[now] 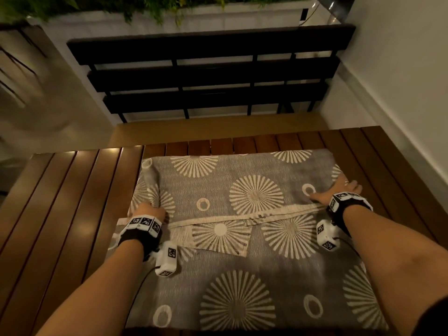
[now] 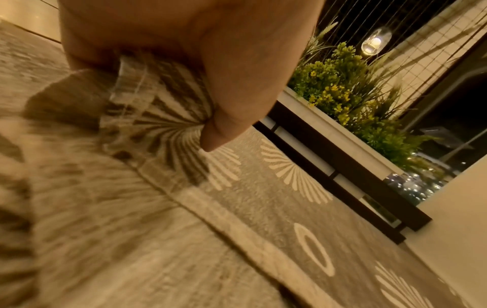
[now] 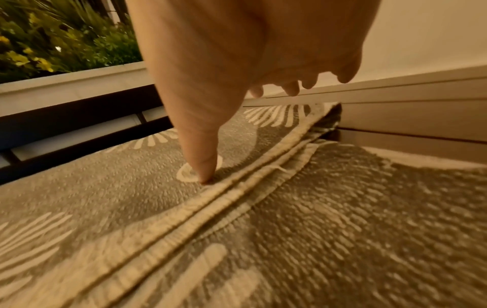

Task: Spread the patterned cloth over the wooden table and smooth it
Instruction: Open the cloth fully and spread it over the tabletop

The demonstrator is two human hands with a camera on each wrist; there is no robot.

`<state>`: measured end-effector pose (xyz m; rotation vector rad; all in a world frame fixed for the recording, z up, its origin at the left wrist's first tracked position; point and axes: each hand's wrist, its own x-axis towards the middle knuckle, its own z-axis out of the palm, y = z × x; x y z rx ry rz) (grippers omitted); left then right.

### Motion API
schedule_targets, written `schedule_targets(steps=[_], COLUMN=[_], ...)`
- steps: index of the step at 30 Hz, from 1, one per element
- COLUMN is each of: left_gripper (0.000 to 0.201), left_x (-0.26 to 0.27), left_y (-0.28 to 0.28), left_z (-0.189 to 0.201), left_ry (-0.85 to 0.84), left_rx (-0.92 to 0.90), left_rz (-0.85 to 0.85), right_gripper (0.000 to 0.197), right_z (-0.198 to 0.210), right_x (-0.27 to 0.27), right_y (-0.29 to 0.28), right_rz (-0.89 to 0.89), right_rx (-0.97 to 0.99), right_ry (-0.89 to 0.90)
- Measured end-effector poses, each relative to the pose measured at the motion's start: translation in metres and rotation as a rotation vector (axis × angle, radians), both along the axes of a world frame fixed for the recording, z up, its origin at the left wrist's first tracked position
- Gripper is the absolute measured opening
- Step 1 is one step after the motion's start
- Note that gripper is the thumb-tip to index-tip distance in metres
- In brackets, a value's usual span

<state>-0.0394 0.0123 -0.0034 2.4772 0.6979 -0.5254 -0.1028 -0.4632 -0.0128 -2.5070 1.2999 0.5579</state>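
Gripping patterned cloth [image 1: 254, 195], left hand [image 1: 150, 210]

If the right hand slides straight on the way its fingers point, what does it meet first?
Likely the cloth's right edge: the right hand lies flat on the patterned cloth, fingers toward the far right. Beyond that come bare wooden table slats, then the wall; depth is unclear.

The cloth [image 1: 242, 185] is coarse, matt woven fabric with a ribbed hem; the table [image 1: 72, 190] is glossy slatted wood.
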Motion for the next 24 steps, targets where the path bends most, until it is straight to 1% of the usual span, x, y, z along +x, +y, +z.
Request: schedule_targets(steps=[2, 3, 4, 5, 6, 8, 10, 11, 12, 14, 16, 17, 18, 20, 21, 22, 24], left_gripper=[0.013, 0.029, 0.052, 0.069, 0.072, 0.054, 0.046, 0.044, 0.041, 0.032, 0.022, 0.019, 0.018, 0.024, 0.029, 0.04, 0.07], left_x=[0.003, 0.006, 0.006, 0.003, 0.0, -0.003, -0.002, 0.001, 0.002, 0.004, 0.005, 0.006, 0.006, 0.006, 0.004, 0.0, -0.012], left_y=[-0.013, -0.016, -0.018, -0.019, -0.02, -0.021, -0.018, -0.015, -0.015, -0.015, -0.017, -0.017, -0.016, -0.013, -0.012, -0.012, -0.014], left_z=[0.003, 0.0, -0.004, -0.006, -0.006, -0.009, -0.007, -0.009, -0.006, -0.003, 0.001, 0.003, 0.004, 0.002, 0.001, 0.001, 0.001], left_ry=[-0.006, -0.009, -0.004, 0.008, 0.048, 0.122, 0.161, 0.173, 0.18, 0.152, 0.092, 0.083, 0.09, 0.087, 0.074, 0.089, 0.19], left_rx=[-0.028, -0.045, -0.049, -0.043, -0.027, 0.008, 0.025, 0.029, 0.014, -0.022, -0.055, -0.069, -0.081, -0.127, -0.164, -0.2, -0.232], left_rz=[0.001, 0.015, 0.033, 0.047, 0.025, -0.059, -0.123, -0.147, -0.163, -0.176, -0.187, -0.19, -0.181, -0.173, -0.171, -0.153, -0.117], right_gripper=[0.137, 0.139, 0.14, 0.141, 0.141, 0.133, 0.118, 0.109, 0.096, 0.061, 0.042, 0.032, 0.026, 0.022, 0.02, 0.019, 0.044], right_z=[-0.004, -0.006, -0.004, -0.005, -0.004, 0.001, 0.005, 0.006, 0.007, 0.011, 0.016, 0.021, 0.023, 0.026, 0.024, 0.021, 0.009], right_x=[-0.001, 0.0, 0.002, 0.005, 0.007, 0.012, 0.012, 0.011, 0.012, 0.014, 0.019, 0.021, 0.023, 0.026, 0.025, 0.026, 0.025], right_y=[-0.007, -0.01, -0.011, -0.013, -0.013, -0.015, -0.016, -0.016, -0.015, -0.01, -0.006, -0.003, -0.002, 0.001, 0.001, -0.001, -0.007], right_rz=[-0.044, -0.06, -0.069, -0.072, -0.07, -0.098, -0.11, -0.081, -0.021, 0.134, 0.27, 0.327, 0.362, 0.4, 0.419, 0.41, 0.315], right_rx=[0.092, 0.129, 0.149, 0.151, 0.157, 0.22, 0.273, 0.273, 0.26, 0.177, 0.016, -0.027, -0.011, 0.114, 0.152, 0.178, 0.207], right_ry=[-0.023, -0.046, -0.057, -0.048, -0.031, -0.014, 0.007, 0.025, 0.04, 0.05, 0.068, 0.071, 0.081, 0.069, 0.054, 0.03, -0.048])
